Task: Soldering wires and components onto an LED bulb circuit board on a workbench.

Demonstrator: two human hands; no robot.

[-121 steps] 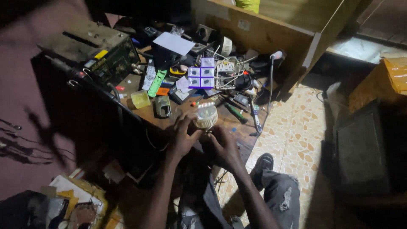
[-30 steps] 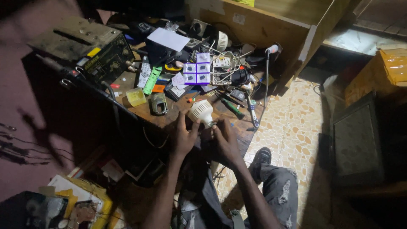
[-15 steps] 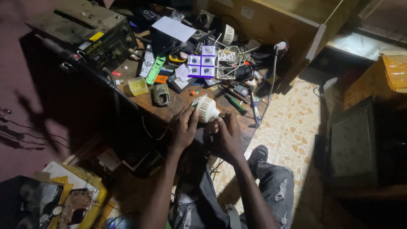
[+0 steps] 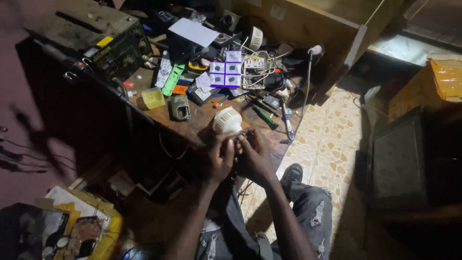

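white bulb housing (image 4: pixel 227 120) is held betw. both hands at counter (image 4: pixel 202 126) edge; left hand (image 4: pixel 220 156) & right hand (image 4: pixel 256 153) are pinched on its base.

Both forearms run up from bottom of frame, converging. Left hand (image 4: pixel 220 156) and right hand (image 4: pixel 257 153) meet close together, fingers curled inward, tips touching at the top. Left knuckles face camera, thumb tucked toward the right hand. Right wrist bent slightly, back of hand up. Both closed in pinch-type grip.
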